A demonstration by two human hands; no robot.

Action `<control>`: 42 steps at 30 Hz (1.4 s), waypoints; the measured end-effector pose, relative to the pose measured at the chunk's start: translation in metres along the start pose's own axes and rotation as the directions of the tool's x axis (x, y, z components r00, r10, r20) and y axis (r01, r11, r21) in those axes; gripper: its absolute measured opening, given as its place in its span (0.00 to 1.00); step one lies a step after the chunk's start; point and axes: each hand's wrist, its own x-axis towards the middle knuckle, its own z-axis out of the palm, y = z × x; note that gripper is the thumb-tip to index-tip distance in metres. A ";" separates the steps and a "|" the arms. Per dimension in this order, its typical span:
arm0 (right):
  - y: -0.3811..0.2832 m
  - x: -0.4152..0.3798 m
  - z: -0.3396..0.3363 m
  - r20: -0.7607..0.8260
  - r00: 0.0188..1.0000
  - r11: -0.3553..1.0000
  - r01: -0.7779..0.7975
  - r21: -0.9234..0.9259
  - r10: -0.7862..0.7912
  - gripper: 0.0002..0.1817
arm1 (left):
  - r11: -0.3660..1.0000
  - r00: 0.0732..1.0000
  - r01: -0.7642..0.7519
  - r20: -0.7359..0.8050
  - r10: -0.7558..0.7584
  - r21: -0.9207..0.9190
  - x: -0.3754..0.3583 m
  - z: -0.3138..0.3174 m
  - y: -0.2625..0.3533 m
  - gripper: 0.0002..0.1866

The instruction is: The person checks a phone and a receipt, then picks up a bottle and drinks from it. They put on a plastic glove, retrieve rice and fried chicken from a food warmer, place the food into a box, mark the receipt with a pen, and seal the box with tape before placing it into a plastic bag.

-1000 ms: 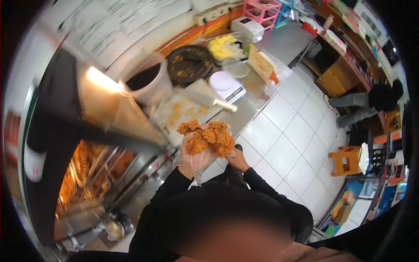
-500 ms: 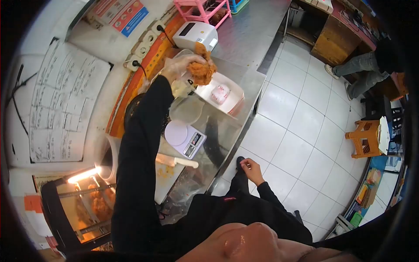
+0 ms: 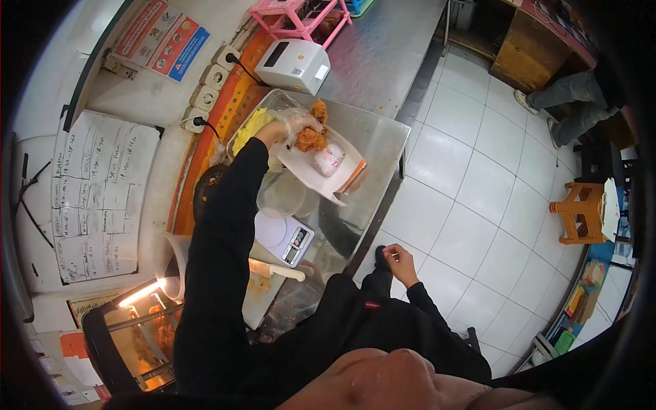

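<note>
My left hand (image 3: pixel 298 126), in a clear plastic glove, is closed on a piece of fried chicken (image 3: pixel 312 139). The golden-brown piece is at the upper inside of an open white paper box (image 3: pixel 305 166). Inside the box, beside the chicken, sits a wrapped white bundle with red print (image 3: pixel 329 160). A clear tub with yellow contents (image 3: pixel 253 130) is just left of this hand. Away from the counter, in front of my body, my right hand (image 3: pixel 402 264) hangs with its fingers curled together, and nothing shows in them.
Nearer me on the steel counter are a clear round container (image 3: pixel 281 195), a white kitchen scale (image 3: pixel 277 236) and a knife (image 3: pixel 283 270) on a cutting board. Behind stands a white printer (image 3: pixel 295 65). A lit display case (image 3: pixel 130 335) is at lower left. A person's legs (image 3: pixel 570 102) are at right.
My left hand has brought the fried chicken lower, into the box's upper end. The box looks turned and shifted slightly. The view has moved a little; my right hand stays curled.
</note>
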 end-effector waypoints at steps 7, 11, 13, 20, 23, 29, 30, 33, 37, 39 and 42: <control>-0.007 0.012 0.007 0.044 0.999 0.998 0.011 -0.061 -0.008 0.07 | 0.355 0.918 -0.396 0.359 0.169 0.847 -0.020 0.062 0.042 0.13; -0.009 0.008 0.005 0.060 0.998 0.995 0.022 -0.094 -0.016 0.07 | 0.555 0.955 -0.294 0.223 0.194 0.778 -0.012 0.107 0.009 0.15; -0.002 0.005 0.003 0.058 0.998 0.996 -0.003 -0.085 0.008 0.07 | 0.765 0.995 -0.078 -0.002 0.103 0.639 -0.022 0.113 0.016 0.16; -0.011 -0.006 -0.002 0.019 0.999 0.990 0.043 -0.132 -0.040 0.07 | 0.904 0.949 0.114 -0.313 0.023 0.412 -0.047 0.095 0.041 0.22; -0.077 -0.016 0.012 -0.003 0.997 0.995 0.078 -0.059 -0.078 0.13 | 0.946 0.658 -0.321 -0.711 0.247 0.031 -0.100 0.103 0.059 0.23; -0.234 -0.053 0.094 -0.026 0.756 0.748 0.652 0.126 -0.655 0.31 | 0.510 0.500 -0.698 -0.852 -0.155 -0.502 -0.185 0.226 0.032 0.32; -0.237 -0.052 0.104 0.092 0.726 0.732 0.674 0.102 -0.682 0.29 | 0.424 0.549 -0.704 -0.815 -0.184 -0.570 -0.203 0.240 0.023 0.31; -0.229 -0.051 0.140 0.299 0.590 0.623 0.782 0.020 -0.750 0.15 | 0.360 0.518 -0.758 -0.837 -0.176 -0.544 -0.273 0.266 -0.014 0.28; -0.212 -0.081 0.206 0.497 0.551 0.709 0.673 0.210 -0.670 0.06 | 0.911 0.536 -0.356 -0.844 0.017 -0.207 -0.373 0.309 -0.040 0.29; -0.211 -0.107 0.245 0.594 0.620 0.839 0.511 0.190 -0.512 0.04 | 0.992 0.427 -0.113 -0.899 0.101 0.058 -0.432 0.332 -0.039 0.31; -0.176 -0.099 0.323 0.653 0.666 0.927 0.335 0.170 -0.360 0.03 | 0.926 0.443 -0.365 -0.893 0.081 -0.097 -0.539 0.357 -0.025 0.31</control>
